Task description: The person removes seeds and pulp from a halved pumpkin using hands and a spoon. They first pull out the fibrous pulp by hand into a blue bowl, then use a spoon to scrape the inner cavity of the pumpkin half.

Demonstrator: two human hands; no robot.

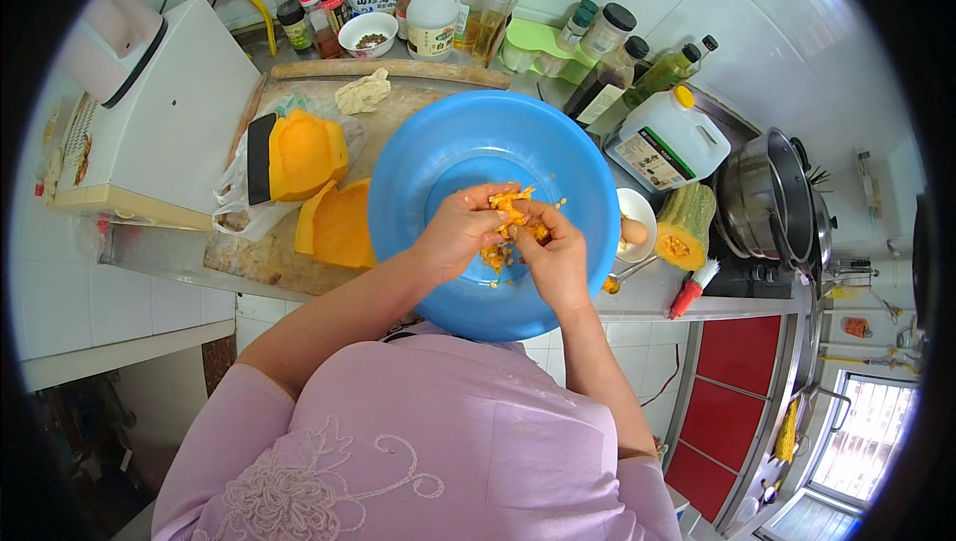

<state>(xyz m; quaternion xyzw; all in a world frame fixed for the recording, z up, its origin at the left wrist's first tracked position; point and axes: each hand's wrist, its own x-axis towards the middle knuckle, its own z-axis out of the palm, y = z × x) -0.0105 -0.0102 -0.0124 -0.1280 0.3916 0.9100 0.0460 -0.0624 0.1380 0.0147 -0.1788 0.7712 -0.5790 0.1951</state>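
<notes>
My left hand (464,231) and my right hand (554,261) meet above a large blue plastic basin (418,145). Both grip stringy orange pumpkin pulp (512,205), the left at its upper side and the right at its lower side. More pulp with pale seeds (495,258) lies on the basin floor beneath my fingers, and a few seeds stick to the wall. To the left, a peeled pumpkin piece (306,152) rests on a plastic bag. Another pumpkin piece (336,231) is partly hidden behind the basin's rim.
A wooden board (258,261) carries a rolling pin (388,72) and a dough lump (363,93). Sauce bottles (429,18) line the wall. Right of the basin are a white bowl with an egg (634,230), a cut squash (683,223), a red-handled brush (691,293) and steel pots (754,197).
</notes>
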